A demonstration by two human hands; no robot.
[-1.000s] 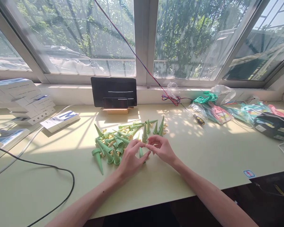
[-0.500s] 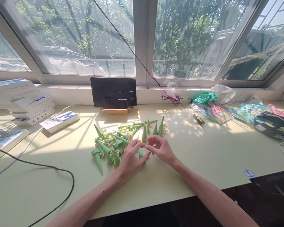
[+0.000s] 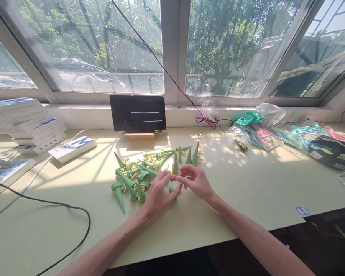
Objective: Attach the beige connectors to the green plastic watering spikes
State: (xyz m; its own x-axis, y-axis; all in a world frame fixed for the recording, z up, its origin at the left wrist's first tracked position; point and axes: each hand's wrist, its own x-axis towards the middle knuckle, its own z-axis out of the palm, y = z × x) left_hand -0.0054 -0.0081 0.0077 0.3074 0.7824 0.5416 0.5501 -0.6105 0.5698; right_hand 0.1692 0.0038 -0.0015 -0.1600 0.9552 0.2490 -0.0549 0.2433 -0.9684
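Two bare hands meet at the fingertips above a pale table (image 3: 230, 214); the left hand (image 3: 160, 189) arches, thumb and forefinger spread, its forefinger reaching toward the bent fingers of the right hand (image 3: 197, 182); any small piece pinched between them is too hidden to make out, so I cannot tell whether either hand grips something; both forearms slant inward from the near edge. A green cone (image 3: 171, 186) shows behind the left thumb, partly covered, contact unclear; it looks like thin, stiff plastic, probably light, a little slippery along its taper, hardly fragile; the broad collar seems the surest hold, the narrow tip the poorest. Beyond and left of the left hand lies a heap of similar cones (image 3: 143, 174) with small yellowish parts (image 3: 126, 159); upright cones (image 3: 175, 165) stand just beyond the fingertips.
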